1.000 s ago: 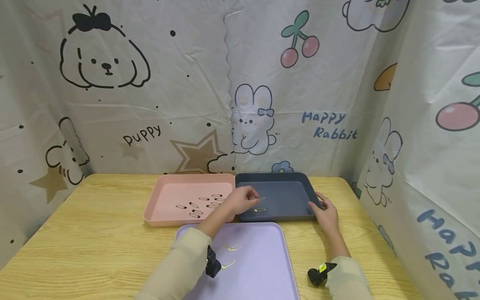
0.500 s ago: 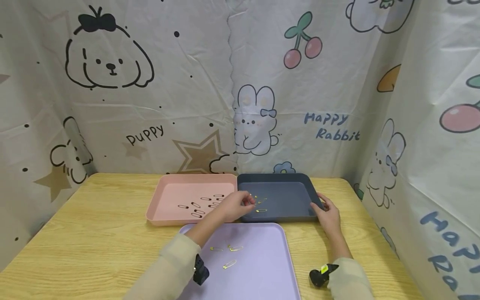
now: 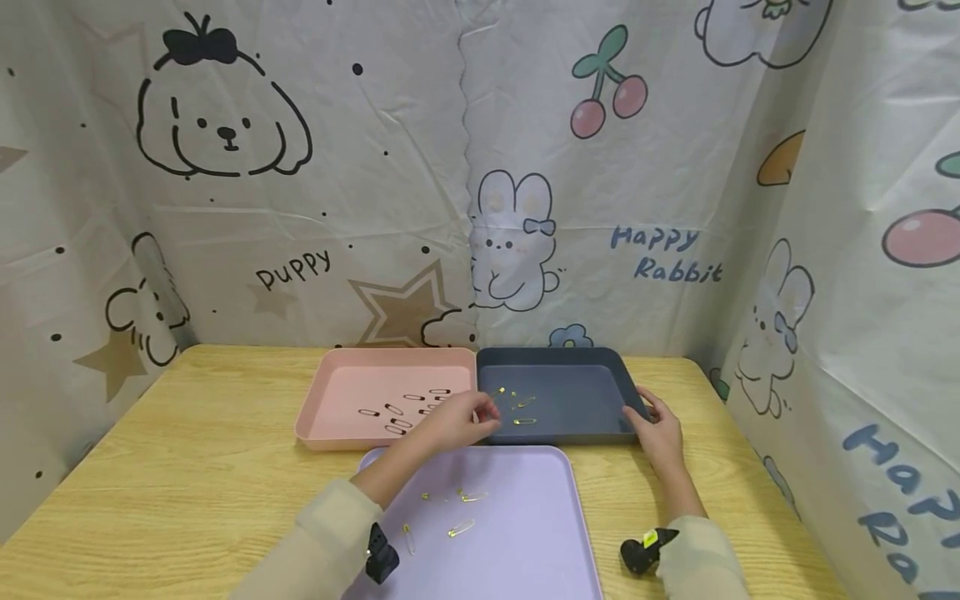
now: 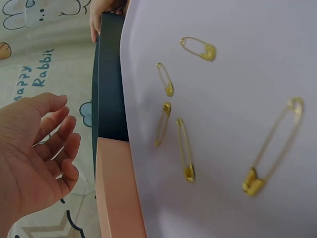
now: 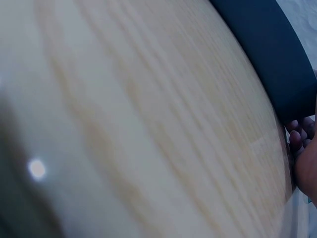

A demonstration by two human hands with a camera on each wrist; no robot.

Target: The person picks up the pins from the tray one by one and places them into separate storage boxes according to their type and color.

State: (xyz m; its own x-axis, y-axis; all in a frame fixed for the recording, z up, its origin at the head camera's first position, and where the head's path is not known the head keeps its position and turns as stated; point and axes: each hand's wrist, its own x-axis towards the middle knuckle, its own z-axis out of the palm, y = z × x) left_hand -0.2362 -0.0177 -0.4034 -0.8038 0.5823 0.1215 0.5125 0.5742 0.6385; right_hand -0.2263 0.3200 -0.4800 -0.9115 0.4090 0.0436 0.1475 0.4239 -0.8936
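Note:
My left hand (image 3: pixel 459 419) hovers at the seam between the pink tray (image 3: pixel 326 392) and the dark blue tray (image 3: pixel 577 387). In the left wrist view its fingers are relaxed and apart, with nothing between them. Several gold safety pins (image 3: pixel 525 422) lie in the left part of the dark tray. With thumb on the rim and fingers outside, my right hand (image 3: pixel 658 429) grips that tray's right side. Nearer me, the lilac tray (image 3: pixel 532 517) carries several more gold safety pins (image 4: pixel 253 184). Black safety pins (image 3: pixel 393 409) lie in the pink tray, some behind the left hand.
All three trays stand on a wood-grain table (image 3: pixel 187 467), the lilac one in front of the other two. A printed cloth (image 3: pixel 390 108) with cartoon animals hangs behind the table and along its sides. Each wrist wears a small black camera (image 3: pixel 381 554).
My left hand has drawn back leftward from the dark tray, uncovering gold safety pins there and on the lilac tray. The right hand keeps its grip. The head view has shifted slightly.

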